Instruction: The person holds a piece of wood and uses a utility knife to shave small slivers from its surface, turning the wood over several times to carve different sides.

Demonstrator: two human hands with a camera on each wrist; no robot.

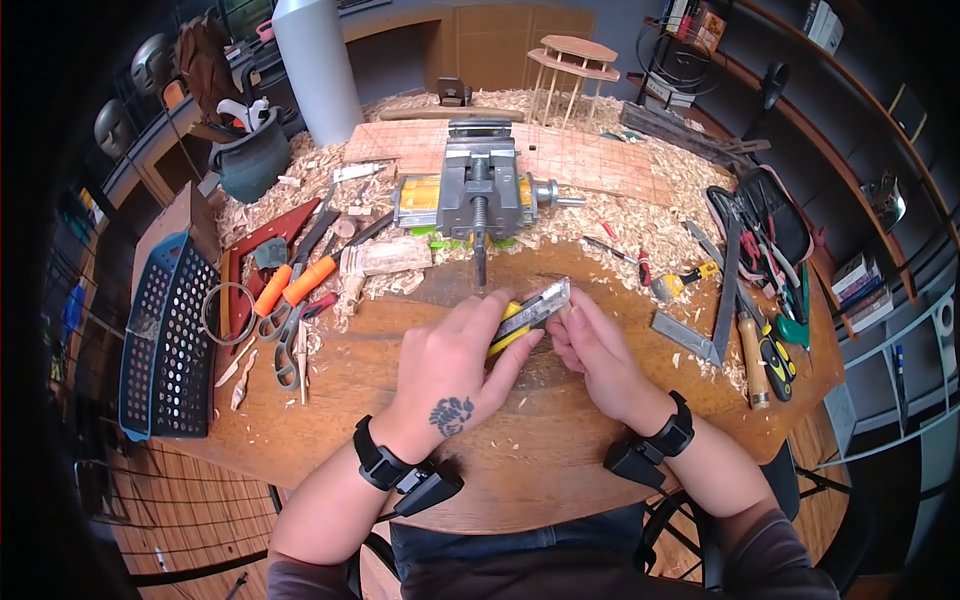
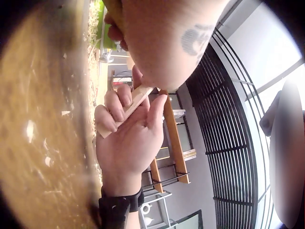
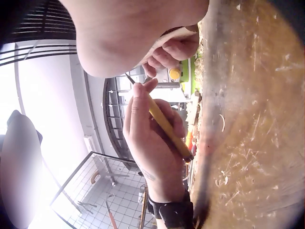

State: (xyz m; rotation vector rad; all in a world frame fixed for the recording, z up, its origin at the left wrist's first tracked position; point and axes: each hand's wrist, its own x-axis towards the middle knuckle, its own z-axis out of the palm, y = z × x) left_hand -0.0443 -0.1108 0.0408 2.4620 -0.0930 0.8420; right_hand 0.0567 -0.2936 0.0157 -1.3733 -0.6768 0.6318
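Observation:
In the head view my left hand (image 1: 440, 370), tattooed near the wrist, grips a yellow utility knife (image 1: 507, 328) with its metal end pointing up and right. My right hand (image 1: 607, 362) is close beside it, near the blade end. The left wrist view shows a pale wooden stick (image 2: 135, 103) lying across the right palm (image 2: 132, 145) with the fingers curled round it. From the right wrist, the yellow handle (image 3: 166, 127) slants through the left hand (image 3: 151, 138), thumb along it. Whether the blade touches the wood cannot be told.
A grey vise (image 1: 480, 185) stands beyond the hands amid wood shavings. Orange-handled tools (image 1: 310, 280), scissors (image 1: 287, 350) and a blue basket (image 1: 165, 345) lie left. A metal square (image 1: 690, 338), a putty knife (image 1: 685, 281) and a tool case (image 1: 770, 215) are right.

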